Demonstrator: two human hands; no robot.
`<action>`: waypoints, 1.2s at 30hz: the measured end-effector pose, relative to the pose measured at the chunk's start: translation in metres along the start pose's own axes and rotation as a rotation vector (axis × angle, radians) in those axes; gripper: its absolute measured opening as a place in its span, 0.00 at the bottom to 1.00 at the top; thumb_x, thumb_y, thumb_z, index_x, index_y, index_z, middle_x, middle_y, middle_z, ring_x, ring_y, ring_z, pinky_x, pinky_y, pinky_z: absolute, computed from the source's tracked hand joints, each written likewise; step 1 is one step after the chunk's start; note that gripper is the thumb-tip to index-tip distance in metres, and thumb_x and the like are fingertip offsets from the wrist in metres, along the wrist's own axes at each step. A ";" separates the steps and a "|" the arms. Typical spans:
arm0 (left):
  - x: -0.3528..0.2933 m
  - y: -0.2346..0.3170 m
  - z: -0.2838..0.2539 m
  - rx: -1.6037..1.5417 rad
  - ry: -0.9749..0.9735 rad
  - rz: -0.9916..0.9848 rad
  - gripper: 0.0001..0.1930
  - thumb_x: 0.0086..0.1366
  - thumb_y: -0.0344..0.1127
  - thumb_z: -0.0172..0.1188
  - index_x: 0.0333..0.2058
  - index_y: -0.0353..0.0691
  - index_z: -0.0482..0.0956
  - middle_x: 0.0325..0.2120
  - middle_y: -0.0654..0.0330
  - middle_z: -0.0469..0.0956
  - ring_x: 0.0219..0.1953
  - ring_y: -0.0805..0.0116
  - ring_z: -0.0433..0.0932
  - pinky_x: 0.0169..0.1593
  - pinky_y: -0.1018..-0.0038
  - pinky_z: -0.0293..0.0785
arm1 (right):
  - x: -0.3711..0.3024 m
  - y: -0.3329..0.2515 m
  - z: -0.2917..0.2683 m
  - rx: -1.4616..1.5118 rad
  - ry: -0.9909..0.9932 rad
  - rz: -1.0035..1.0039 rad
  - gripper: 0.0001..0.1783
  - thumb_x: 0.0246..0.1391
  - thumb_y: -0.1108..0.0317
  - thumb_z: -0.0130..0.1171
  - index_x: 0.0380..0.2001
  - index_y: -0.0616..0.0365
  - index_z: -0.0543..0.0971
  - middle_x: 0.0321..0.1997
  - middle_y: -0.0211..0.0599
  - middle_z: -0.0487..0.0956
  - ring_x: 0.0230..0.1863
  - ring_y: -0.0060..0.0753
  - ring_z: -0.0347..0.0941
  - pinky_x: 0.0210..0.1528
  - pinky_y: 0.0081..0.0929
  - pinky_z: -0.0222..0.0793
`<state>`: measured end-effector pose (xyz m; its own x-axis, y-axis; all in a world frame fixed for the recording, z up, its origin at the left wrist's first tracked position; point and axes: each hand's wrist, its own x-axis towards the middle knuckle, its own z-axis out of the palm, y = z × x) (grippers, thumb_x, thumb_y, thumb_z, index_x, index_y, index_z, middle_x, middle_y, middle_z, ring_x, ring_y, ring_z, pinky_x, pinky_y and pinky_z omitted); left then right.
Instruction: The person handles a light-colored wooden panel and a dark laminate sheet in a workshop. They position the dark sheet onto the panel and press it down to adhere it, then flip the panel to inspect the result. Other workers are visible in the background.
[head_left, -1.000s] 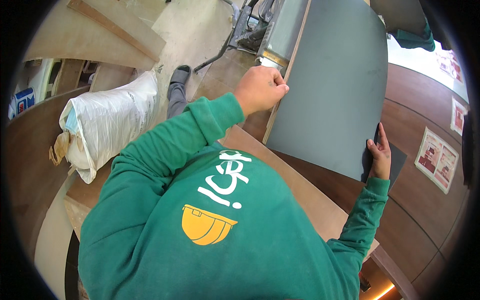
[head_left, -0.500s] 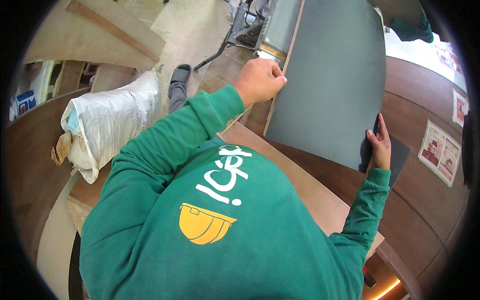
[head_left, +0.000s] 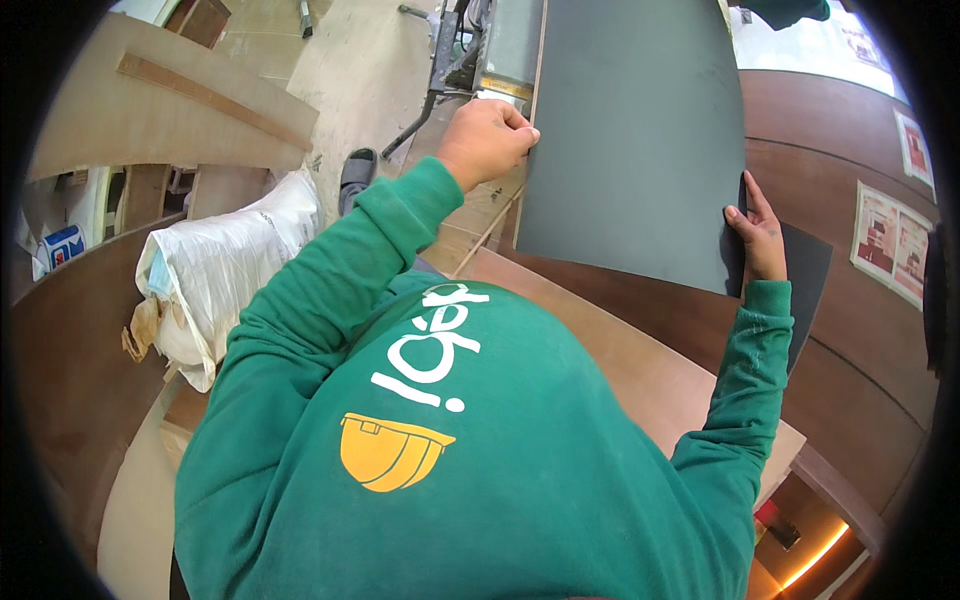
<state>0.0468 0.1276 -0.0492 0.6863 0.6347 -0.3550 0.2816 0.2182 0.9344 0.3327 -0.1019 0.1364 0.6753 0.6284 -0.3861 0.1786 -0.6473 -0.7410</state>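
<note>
A large dark grey panel (head_left: 630, 150) with a thin pale brown edge stretches away in front of me. My left hand (head_left: 487, 143) is closed at its left edge, thumb and fingers pinched on the rim. On the opposite side, my right hand (head_left: 760, 232) grips the right edge near the close corner, thumb on the dark face and fingers extended along the side. Beneath that hand, part of another dark sheet (head_left: 808, 280) shows. The panel's far end runs out of the picture.
A brown wooden board (head_left: 640, 360) lies between me and the panel. Beyond my left hand stands a metal-framed machine (head_left: 505, 60). A stuffed white sack (head_left: 225, 260) sits at left, below a leaning board (head_left: 170, 100). Dark green cloth (head_left: 785, 12) shows at the far right, near wall pictures (head_left: 890, 240).
My view has turned slightly, shifting the panel and both hands up and left in the picture. Both hands keep their hold on the panel's edges.
</note>
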 end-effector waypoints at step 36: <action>-0.007 0.004 0.005 -0.124 -0.011 -0.032 0.10 0.63 0.33 0.64 0.36 0.30 0.80 0.25 0.61 0.79 0.24 0.78 0.76 0.30 0.81 0.74 | 0.014 0.037 -0.005 -0.041 0.017 -0.129 0.43 0.55 0.75 0.64 0.72 0.59 0.58 0.57 0.35 0.75 0.45 0.17 0.73 0.50 0.18 0.70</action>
<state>0.0460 0.1205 -0.0428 0.6860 0.6180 -0.3840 0.2184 0.3284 0.9189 0.3524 -0.1194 0.1065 0.6568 0.7004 -0.2792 0.2937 -0.5787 -0.7608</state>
